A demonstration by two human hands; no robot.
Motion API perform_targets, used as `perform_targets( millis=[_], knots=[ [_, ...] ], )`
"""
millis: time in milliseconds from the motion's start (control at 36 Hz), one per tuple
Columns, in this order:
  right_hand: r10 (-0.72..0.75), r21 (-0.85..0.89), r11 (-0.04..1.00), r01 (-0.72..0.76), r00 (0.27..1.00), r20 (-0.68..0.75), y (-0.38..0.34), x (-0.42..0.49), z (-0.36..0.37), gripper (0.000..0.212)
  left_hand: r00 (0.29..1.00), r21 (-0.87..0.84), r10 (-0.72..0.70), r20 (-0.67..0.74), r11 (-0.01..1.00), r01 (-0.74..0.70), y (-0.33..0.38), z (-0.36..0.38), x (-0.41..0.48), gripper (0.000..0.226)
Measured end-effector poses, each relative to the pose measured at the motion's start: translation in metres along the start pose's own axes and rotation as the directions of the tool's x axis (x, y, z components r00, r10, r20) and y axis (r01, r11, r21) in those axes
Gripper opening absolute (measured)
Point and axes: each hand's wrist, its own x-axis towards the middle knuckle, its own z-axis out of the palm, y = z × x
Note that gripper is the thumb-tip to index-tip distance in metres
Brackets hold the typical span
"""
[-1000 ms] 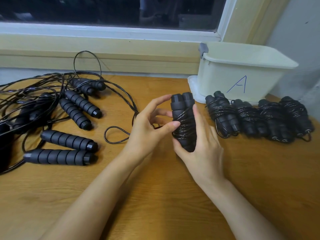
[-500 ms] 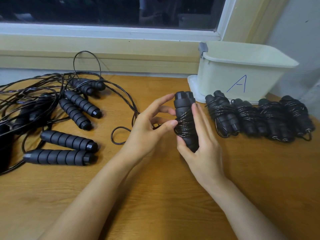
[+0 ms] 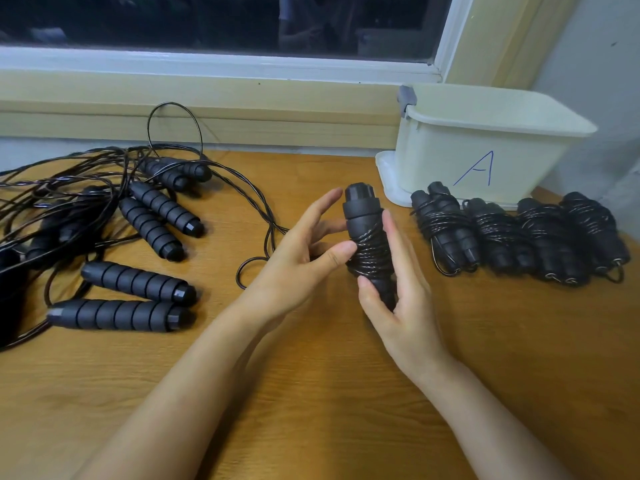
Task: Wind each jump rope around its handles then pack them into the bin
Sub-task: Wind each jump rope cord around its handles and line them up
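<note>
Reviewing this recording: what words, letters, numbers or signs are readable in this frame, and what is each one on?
"A": hand-drawn in blue on the front wall of the cream bin.
No other text, label or number can be read anywhere in view.

wooden table (image 3: 311,410), dark window (image 3: 221,22), grey wall (image 3: 602,57)

Your desk (image 3: 311,393) is wood-grained and smooth, with a faint sheen. The handles (image 3: 363,216) you hold are matt black foam, ribbed. The cord (image 3: 369,252) wound on them is glossy and slick-coated. The bin (image 3: 450,157) looks like smooth cream plastic. Small rings (image 3: 551,277) on the wound bundles (image 3: 554,237) look like bright metal.
</note>
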Motion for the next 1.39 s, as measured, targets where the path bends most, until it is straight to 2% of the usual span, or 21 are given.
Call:
perform_targets(
  millis=[111, 222, 361, 583, 861, 944, 1056, 1194, 1389],
  knots=[
    [0.004, -0.064, 0.998, -0.003, 1.000, 0.005, 0.002, 0.001, 0.004, 0.089, 0.999, -0.014, -0.003, -0.039, 1.000, 0.002, -0.001, 0.001, 0.000, 0.077],
    [-0.013, -0.176, 0.984, 0.001, 0.998, -0.069, 0.001, 0.001, 0.002, 0.081, 0.996, 0.002, 0.006, -0.084, 1.000, -0.006, -0.003, 0.001, 0.001, 0.081],
    [0.000, -0.098, 0.995, -0.009, 0.996, -0.094, 0.002, 0.001, 0.000, 0.076, 0.996, 0.025, 0.002, -0.090, 1.000, 0.000, 0.000, 0.000, 0.001, 0.081],
    [0.001, -0.015, 1.000, -0.002, 0.995, -0.102, 0.001, 0.001, -0.003, 0.072, 1.000, 0.108, -0.004, 0.002, 0.994, 0.003, 0.001, -0.009, 0.001, 0.079],
    [0.061, 0.192, 0.980, -0.052, 0.997, -0.041, -0.001, -0.001, -0.002, 0.071, 0.997, 0.038, 0.028, -0.077, 0.999, -0.026, 0.001, -0.009, 0.001, 0.061],
    [0.035, 0.139, 0.990, -0.031, 0.999, -0.028, 0.001, -0.001, -0.002, 0.068, 0.994, 0.009, 0.022, -0.103, 1.000, -0.021, 0.001, -0.007, 0.001, 0.063],
    [0.002, 0.032, 1.000, 0.001, 0.996, -0.090, 0.002, 0.000, -0.001, 0.065, 0.989, -0.004, 0.028, -0.142, 1.000, -0.029, 0.001, -0.003, 0.001, 0.066],
    [0.000, 0.067, 0.998, 0.006, 0.995, -0.098, 0.003, 0.001, -0.001, 0.063, 0.994, -0.027, 0.003, -0.113, 1.000, -0.006, 0.002, -0.006, 0.001, 0.066],
    [0.104, 0.271, 0.959, -0.085, 0.993, -0.056, 0.002, 0.001, -0.004, 0.057, 0.993, -0.028, -0.018, -0.121, 0.999, 0.015, 0.000, -0.011, 0.001, 0.055]
  ],
)
